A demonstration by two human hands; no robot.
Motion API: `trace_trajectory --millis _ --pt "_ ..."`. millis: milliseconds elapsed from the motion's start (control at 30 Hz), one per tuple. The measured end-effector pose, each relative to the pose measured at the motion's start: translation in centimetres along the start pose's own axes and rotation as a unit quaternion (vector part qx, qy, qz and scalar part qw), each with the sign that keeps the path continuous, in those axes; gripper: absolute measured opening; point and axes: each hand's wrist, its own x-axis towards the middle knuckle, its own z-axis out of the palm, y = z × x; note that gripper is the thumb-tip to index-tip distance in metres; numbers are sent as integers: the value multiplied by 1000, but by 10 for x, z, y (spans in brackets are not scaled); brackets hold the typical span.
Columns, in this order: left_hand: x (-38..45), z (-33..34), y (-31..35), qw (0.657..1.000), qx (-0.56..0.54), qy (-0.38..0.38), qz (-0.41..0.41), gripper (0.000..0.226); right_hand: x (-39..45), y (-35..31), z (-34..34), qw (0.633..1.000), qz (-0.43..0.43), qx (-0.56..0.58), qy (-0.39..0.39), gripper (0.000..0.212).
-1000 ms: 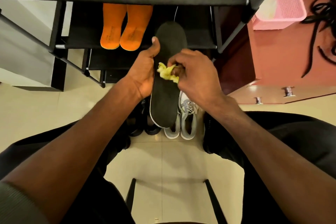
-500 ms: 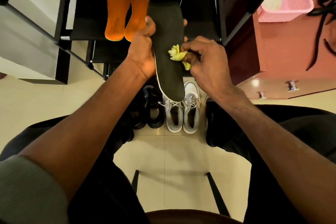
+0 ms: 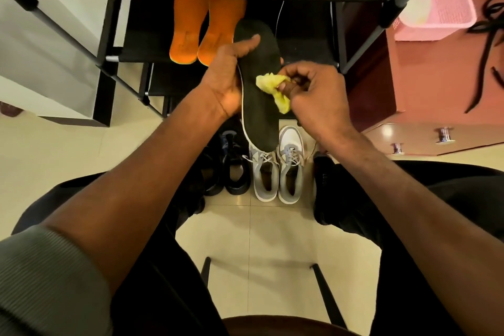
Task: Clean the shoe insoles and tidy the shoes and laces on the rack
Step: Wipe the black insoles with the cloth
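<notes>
Insole (image 3: pixel 259 95) now lower; yellow cloth (image 3: pixel 274 87) still pressed on it

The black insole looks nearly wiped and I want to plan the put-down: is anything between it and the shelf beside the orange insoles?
Nothing visible. The black insole, held by the left hand, hangs before bare shelf right of the orange insoles; only a thin white cord lies there.

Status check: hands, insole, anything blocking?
Left hand grips black insole. Right hand pinches yellow cloth against it. Nothing blocking.
</notes>
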Motion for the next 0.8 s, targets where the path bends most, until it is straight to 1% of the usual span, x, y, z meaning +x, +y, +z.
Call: trace_trajectory --millis 67,100,133,200,267,300,367,400,467,500,533,567,633,767,800 --pt "-2 7 -8 999 28 -7 -27 41 2 4 -1 1000 3 -21 7 17" --pt "-2 8 -10 999 28 -10 -36 46 0 4 0 999 -11 -34 -9 18" --pt "1 7 -10 999 17 -12 -39 49 -2 4 0 998 -31 -45 -41 20" --pt "7 5 -9 999 -10 0 -39 55 -6 1 -2 988 -63 -54 -134 22" --pt "13 4 -4 998 -22 32 -45 55 -5 -1 -8 975 -43 -47 -211 19" --pt "15 3 0 997 -15 57 -48 51 -3 0 -14 974 -17 -38 -224 18" --pt "18 3 9 994 8 95 -45 43 2 0 -25 979 50 12 -199 16" --pt "19 3 13 993 15 111 -40 38 4 0 -30 979 89 62 -173 17" --pt "18 4 19 991 30 126 -33 28 5 1 -39 958 169 188 -133 26" --pt "18 5 21 991 36 125 -30 26 4 3 -42 950 190 215 -125 34" --pt "17 7 21 991 42 122 -28 26 4 5 -44 950 196 206 -125 41" --pt "15 9 21 992 47 116 -27 28 3 5 -44 955 197 176 -134 42" --pt "12 13 19 993 53 101 -24 29 3 7 -39 957 217 116 -151 34" --pt "11 19 17 995 36 92 -23 25 5 11 -27 931 315 107 -149 22" --pt "11 20 17 995 27 89 -23 26 6 13 -26 928 320 108 -158 25"
